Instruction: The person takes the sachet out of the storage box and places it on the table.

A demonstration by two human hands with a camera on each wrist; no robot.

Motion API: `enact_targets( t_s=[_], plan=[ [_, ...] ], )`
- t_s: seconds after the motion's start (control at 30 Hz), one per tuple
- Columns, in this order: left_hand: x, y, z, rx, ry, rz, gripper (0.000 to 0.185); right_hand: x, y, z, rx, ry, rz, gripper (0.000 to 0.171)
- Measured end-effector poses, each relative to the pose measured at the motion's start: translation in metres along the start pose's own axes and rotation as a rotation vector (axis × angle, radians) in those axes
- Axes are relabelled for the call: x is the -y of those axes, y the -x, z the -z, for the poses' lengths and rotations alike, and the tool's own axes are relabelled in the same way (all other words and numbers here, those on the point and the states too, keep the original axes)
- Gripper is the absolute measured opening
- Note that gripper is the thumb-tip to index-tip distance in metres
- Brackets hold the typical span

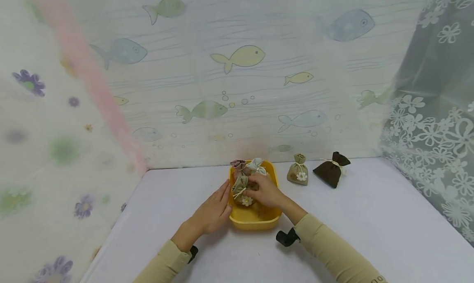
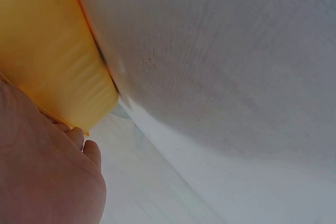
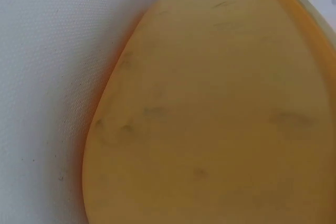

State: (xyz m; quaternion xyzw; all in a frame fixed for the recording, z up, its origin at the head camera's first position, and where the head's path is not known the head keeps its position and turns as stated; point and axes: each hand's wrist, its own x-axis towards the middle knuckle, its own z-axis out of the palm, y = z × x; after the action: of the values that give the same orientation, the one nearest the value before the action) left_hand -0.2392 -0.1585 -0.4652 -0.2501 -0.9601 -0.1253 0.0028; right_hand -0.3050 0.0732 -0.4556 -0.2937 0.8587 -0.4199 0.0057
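Note:
A yellow plastic tub [image 1: 255, 225] stands on the white table, holding several small drawstring pouches. Flat along the tub's left side rests my left hand [image 1: 212, 211], its fingers nearly straight; the left wrist view shows that hand [image 2: 47, 166] against the tub's outer wall [image 2: 52, 51]. Inside the tub, my right hand [image 1: 267, 191] pinches an olive-green pouch [image 1: 240, 184] with a white daisy on its front. Behind it sit a dusty-pink pouch [image 1: 240, 167] and a pale blue pouch [image 1: 255, 165]. The tub's side [image 3: 210, 103] fills the right wrist view, hiding the right fingers.
Right of the tub, a beige pouch [image 1: 296, 172] with a daisy stands upright, and a dark brown pouch [image 1: 328, 173] leans beside it. A fish-patterned curtain [image 1: 237, 89] hangs at the table's back edge, with flowered sheets at both sides.

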Motion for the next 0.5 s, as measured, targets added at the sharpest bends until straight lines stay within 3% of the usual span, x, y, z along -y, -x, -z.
enact_targets(
  t_s=[0.5],
  plan=[
    [-0.0012, 0.0003, 0.0002, 0.003, 0.005, 0.006, 0.064, -0.0002, 0.004, 0.0026, -0.01, -0.111, 0.063, 0.018]
  ],
)
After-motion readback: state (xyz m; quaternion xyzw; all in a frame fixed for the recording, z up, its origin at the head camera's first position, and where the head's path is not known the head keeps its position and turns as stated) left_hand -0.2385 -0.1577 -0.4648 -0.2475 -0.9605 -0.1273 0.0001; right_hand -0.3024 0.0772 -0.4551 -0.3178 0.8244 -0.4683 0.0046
